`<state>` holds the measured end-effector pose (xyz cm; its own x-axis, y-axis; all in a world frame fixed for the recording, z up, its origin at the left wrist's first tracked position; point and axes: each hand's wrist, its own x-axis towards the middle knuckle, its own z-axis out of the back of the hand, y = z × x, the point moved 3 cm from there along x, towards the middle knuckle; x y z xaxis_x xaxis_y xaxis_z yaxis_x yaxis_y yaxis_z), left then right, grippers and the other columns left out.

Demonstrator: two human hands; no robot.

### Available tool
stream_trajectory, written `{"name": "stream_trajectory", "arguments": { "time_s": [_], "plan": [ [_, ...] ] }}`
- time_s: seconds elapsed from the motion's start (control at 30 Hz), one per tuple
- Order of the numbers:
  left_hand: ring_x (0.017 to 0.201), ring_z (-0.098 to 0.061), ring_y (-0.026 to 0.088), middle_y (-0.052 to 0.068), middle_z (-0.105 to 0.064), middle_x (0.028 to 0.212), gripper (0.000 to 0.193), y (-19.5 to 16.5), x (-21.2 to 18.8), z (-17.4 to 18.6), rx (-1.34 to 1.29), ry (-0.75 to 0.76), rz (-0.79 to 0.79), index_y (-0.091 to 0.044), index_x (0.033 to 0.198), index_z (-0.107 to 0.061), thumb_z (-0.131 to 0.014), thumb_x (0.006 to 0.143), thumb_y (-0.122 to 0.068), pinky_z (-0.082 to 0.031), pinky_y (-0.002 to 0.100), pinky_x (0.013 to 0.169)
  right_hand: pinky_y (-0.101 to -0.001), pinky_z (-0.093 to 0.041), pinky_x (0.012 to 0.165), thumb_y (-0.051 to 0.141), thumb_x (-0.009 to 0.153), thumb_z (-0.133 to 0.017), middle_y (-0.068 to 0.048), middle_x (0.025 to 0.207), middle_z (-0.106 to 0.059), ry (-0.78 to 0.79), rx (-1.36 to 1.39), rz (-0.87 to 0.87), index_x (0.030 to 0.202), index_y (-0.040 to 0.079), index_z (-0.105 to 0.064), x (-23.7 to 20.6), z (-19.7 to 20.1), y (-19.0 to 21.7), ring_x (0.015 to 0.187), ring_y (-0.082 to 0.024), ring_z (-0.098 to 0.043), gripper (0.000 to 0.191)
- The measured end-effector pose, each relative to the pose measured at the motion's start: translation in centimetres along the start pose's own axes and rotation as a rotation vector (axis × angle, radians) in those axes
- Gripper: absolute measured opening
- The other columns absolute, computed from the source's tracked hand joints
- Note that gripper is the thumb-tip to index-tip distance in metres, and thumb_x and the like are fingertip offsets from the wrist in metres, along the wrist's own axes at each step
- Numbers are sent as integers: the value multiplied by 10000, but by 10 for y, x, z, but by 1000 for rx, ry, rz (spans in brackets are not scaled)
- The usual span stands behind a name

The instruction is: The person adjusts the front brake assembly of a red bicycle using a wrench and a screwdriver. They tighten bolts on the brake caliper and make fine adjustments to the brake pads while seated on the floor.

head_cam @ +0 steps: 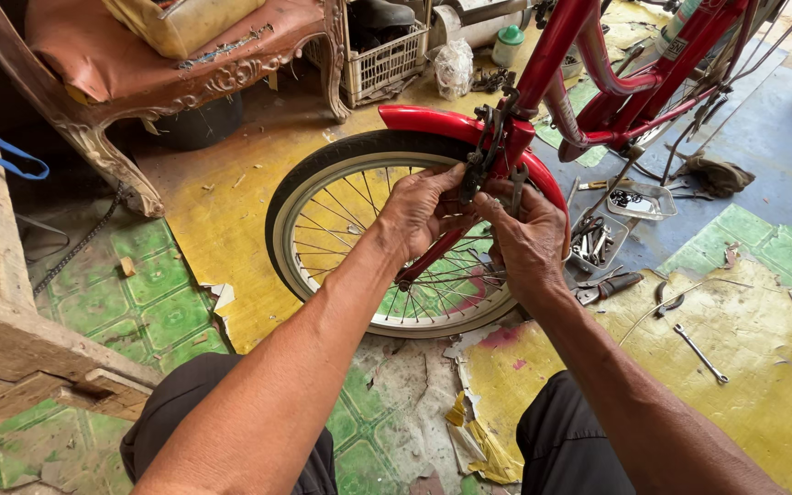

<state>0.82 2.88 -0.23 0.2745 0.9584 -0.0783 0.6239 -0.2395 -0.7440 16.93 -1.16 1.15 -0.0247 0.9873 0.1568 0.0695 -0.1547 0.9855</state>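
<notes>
The left hand (425,209) is curling its fingers around the brake caliper (486,151) just above the front wheel (341,215) of the red bicycle (588,73); the right hand (526,240) is pinching the same caliper from the other side (its fingertips are hidden against the red mudguard (433,121)); a spanner (700,353) is lying well apart on the yellow floor (231,229); a small tray of parts (642,200) is sitting near the frame.

Bare forearms, no sleeves; dark shorts (231,403) over both knees
</notes>
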Motion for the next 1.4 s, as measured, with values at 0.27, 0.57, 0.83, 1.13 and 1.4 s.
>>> {"name": "stream_trajectory", "arguments": {
  "time_s": [0.27,0.57,0.83,1.13,1.4],
  "plan": [
    [543,-448,70,-10,-616,723,168,12,38,19,-163,-96,271,-108,867,-702,-788,930,-238,-387,214,474,-210,-336,384,162,934,-746,77,667,-573,58,-57,29,1264,113,-699,2,-5,17,471,-7,-443,337],
    [590,-502,95,8,-609,725,121,-2,16,15,-84,-200,108,-75,850,-665,-709,936,-147,-529,297,565,-213,-320,377,139,924,-749,75,668,-594,13,-63,42,1285,80,-704,12,-2,-3,462,-6,-437,368],
    [666,-601,125,49,-680,793,90,6,12,14,-48,-179,-112,-17,917,-722,-729,926,-106,-627,357,687,-204,-311,387,157,942,-756,92,664,-561,-5,-103,115,1227,76,-742,10,-1,-4,486,9,-430,297],
    [695,-660,140,73,-731,889,129,6,-7,-3,42,-149,-201,-3,1022,-744,-696,903,-13,-645,327,748,-180,-454,496,213,893,-836,61,806,-676,-97,-230,347,1061,33,-646,8,2,-4,649,21,-583,311],
    [704,-687,126,89,-759,921,190,13,-2,4,68,-257,-285,14,1079,-753,-700,901,-24,-615,291,707,-220,-350,435,224,927,-831,25,705,-635,-133,-128,136,1012,46,-764,7,-1,-15,511,-17,-467,208]
  ]
}}
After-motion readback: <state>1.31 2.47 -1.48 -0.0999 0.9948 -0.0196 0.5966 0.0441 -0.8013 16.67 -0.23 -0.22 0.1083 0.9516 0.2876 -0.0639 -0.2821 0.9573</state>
